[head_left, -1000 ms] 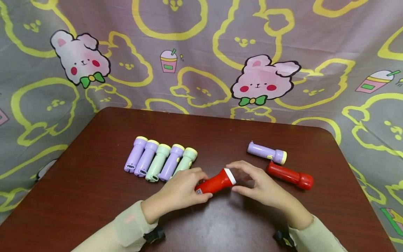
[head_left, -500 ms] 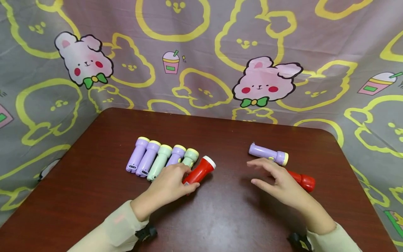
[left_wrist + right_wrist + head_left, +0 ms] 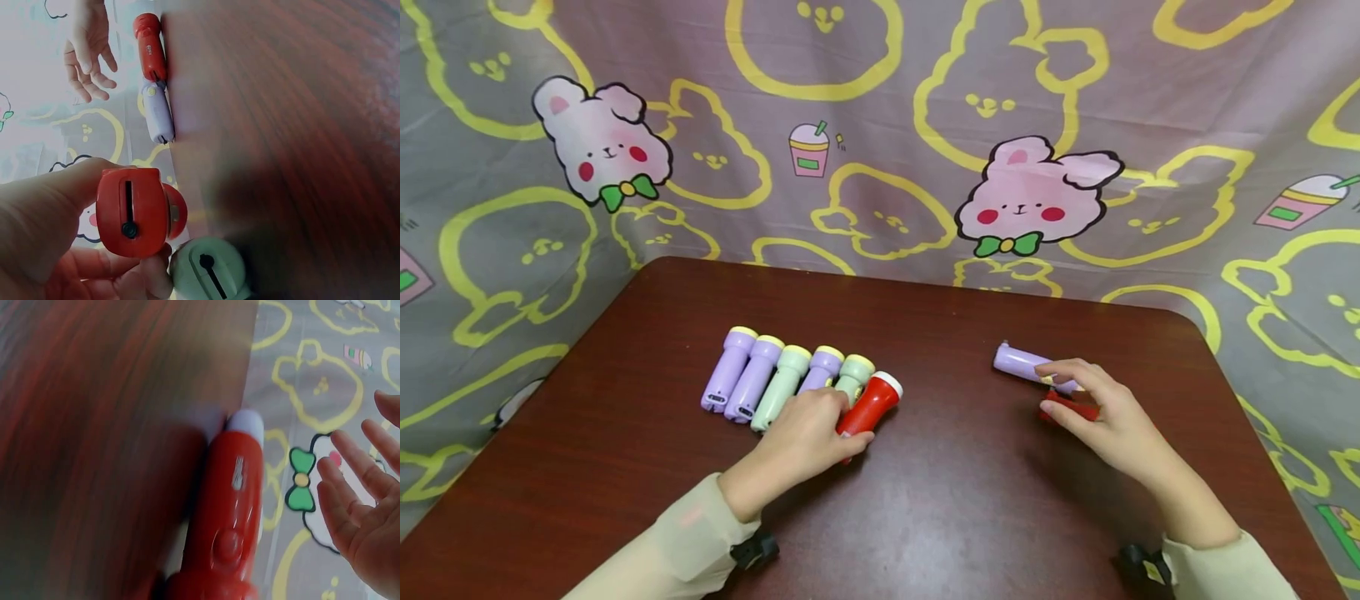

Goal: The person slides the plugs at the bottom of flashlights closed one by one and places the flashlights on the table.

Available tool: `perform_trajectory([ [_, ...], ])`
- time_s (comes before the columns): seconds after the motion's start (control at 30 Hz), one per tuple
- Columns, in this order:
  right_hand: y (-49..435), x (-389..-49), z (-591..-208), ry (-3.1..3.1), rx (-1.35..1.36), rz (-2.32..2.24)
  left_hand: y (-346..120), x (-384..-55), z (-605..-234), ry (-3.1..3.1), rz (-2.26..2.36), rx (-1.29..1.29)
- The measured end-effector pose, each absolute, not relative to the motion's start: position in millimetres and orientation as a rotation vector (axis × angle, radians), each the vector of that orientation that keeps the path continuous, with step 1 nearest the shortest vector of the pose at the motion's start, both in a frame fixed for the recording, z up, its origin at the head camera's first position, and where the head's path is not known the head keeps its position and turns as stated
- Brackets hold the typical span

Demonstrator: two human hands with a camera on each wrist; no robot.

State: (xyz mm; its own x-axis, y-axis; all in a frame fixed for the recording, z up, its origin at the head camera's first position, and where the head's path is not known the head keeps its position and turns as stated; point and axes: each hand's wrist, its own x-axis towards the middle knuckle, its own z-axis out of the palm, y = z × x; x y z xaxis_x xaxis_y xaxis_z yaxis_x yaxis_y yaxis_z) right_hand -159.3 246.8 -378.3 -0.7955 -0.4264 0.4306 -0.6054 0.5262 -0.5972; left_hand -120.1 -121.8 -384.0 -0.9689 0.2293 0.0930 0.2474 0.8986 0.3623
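My left hand (image 3: 797,437) grips a red flashlight with a white head (image 3: 872,404), its head pointing away and to the right. In the left wrist view, the tail of that flashlight (image 3: 119,212) shows between thumb and fingers, beside the end of a green flashlight (image 3: 200,275). On the right, my right hand (image 3: 1112,425) hovers, fingers apart, over an all-red flashlight (image 3: 1071,407), partly hiding it. The right wrist view shows this flashlight (image 3: 225,494) lying beside the hand, not held. Just behind it lies a purple flashlight (image 3: 1022,363), its yellow head partly covered by my fingers.
A slanted row of several flashlights lies left of centre: purple ones (image 3: 727,371) and green ones (image 3: 781,387) with yellow rims. They rest on a dark brown table (image 3: 925,517). A patterned cloth (image 3: 880,125) hangs behind and at both sides.
My left hand has carried the red, white-headed flashlight left to the row's right end and turned its head away. My right hand has left that flashlight's head and moved right, over the all-red flashlight.
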Motion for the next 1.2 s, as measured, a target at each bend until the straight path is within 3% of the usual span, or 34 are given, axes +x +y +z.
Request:
perform_trajectory([
  [0.53,294.1,-154.9,-386.8,-2.789,0.466,0.834,-107.8,-119.9,-383.2,-3.029,-0.556,-0.352],
  [1.2,305.8,-155.7,-396.8,-2.862,0.565,0.803,-102.4,-118.8,-385.3,-3.018,-0.4,-0.45],
])
